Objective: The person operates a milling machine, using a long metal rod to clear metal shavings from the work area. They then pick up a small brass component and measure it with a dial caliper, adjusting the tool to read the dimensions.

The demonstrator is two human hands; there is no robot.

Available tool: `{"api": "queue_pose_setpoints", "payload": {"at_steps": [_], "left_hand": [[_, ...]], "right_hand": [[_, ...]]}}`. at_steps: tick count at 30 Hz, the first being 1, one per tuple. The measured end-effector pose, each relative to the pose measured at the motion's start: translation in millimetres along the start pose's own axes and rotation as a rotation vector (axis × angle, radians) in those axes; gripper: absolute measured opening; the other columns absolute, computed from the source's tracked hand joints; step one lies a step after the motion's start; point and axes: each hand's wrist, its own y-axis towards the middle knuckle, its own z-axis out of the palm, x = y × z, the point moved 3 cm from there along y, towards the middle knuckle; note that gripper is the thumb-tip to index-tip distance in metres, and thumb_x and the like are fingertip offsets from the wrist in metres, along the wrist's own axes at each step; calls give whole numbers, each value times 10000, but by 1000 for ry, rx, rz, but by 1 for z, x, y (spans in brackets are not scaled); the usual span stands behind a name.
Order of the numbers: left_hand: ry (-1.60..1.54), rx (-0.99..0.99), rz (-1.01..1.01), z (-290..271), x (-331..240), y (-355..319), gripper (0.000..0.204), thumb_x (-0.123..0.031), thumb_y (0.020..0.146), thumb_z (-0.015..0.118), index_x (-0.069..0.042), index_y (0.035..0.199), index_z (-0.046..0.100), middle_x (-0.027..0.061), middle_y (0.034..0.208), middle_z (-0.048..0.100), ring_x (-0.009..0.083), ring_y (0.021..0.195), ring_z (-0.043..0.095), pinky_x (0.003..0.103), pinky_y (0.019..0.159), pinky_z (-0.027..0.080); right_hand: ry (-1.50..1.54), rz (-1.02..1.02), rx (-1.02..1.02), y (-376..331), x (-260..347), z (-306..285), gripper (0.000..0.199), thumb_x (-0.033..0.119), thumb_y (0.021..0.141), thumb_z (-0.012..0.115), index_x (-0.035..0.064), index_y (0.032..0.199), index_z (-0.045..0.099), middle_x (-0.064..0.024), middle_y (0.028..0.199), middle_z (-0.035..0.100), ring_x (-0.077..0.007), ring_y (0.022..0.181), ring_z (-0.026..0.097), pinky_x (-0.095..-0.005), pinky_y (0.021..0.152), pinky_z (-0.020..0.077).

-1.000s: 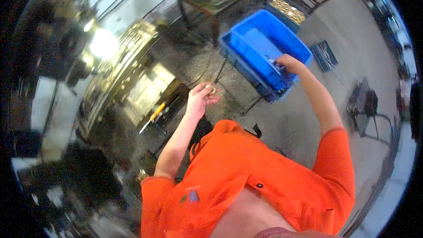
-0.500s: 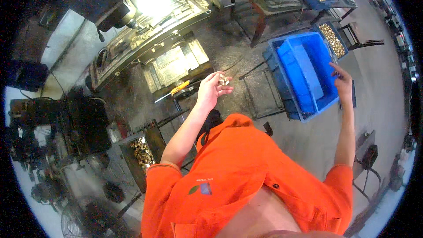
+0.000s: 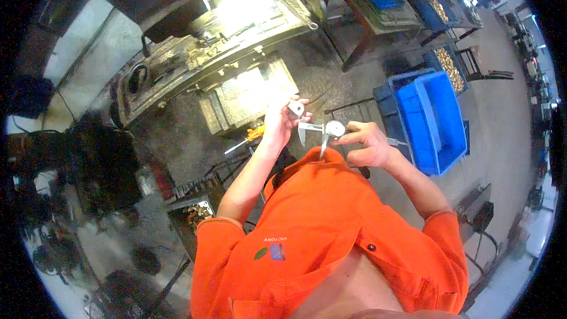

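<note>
A small, shiny metal fitting with a round opening sits in the fingers of my left hand, which are closed around it. My right hand grips a dial caliper. The caliper's jaws are spread apart and point toward my left hand, just below the fitting and not around it. The caliper's beam sticks out past the right side of my right hand. Beside my left wrist lies a screwdriver with a yellow handle.
A lit machine bed stretches across the upper left. Blue plastic bins stand on the right, with a tray of brass-coloured parts behind them. A metal table is at the back. Another tray of parts sits by my left elbow.
My right hand has come in from the far right by the blue bin and now holds a dial caliper. My left hand keeps the fitting. The whole view has shifted slightly.
</note>
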Motion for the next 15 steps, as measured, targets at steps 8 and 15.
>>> {"api": "queue_pose_setpoints", "payload": {"at_steps": [8,15], "left_hand": [[-66,-47,181,-20,-56,13,261,-245,905,402,-16,980,504,165,896,608,270,685,627,355,611,536],[-8,-197,303,-44,-77,18,309,-285,908,408,-4,1001,497,165,916,603,250,738,638,345,637,552]], "right_hand": [[-190,-240,77,86,25,12,454,262,577,654,233,1030,640,-128,921,594,-304,766,598,-374,661,481],[-185,-331,218,138,21,22,461,232,534,642,192,993,657,-103,841,578,-290,757,571,-376,646,459]]}}
